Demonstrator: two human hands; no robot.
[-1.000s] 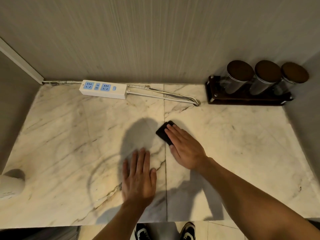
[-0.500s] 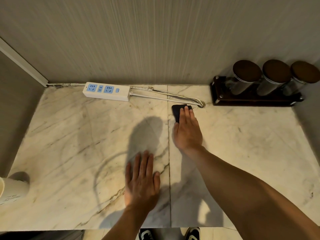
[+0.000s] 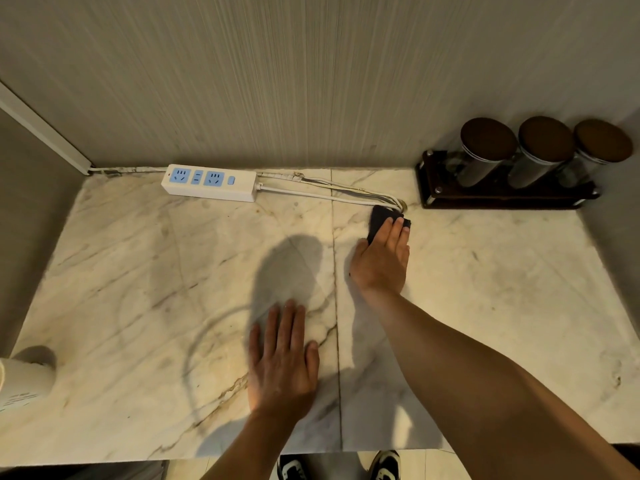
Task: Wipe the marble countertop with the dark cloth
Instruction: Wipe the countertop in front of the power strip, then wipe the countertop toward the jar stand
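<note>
The white marble countertop (image 3: 138,289) with brown veins fills the view. A small dark cloth (image 3: 379,218) lies flat near the back, right of the centre seam, touching the looped cable end. My right hand (image 3: 382,259) presses it down with flat fingers, and the palm hides the cloth's near part. My left hand (image 3: 282,358) rests flat on the marble near the front edge, fingers together, holding nothing.
A white power strip (image 3: 209,182) lies along the back wall, its cables (image 3: 329,192) running right to the cloth. A dark rack (image 3: 498,197) with three lidded jars stands at the back right. A white cup (image 3: 20,382) sits at the left edge.
My right hand has slid the cloth away from me and to the right, from mid-counter up to the cable loop near the back wall. The left hand has stayed put.
</note>
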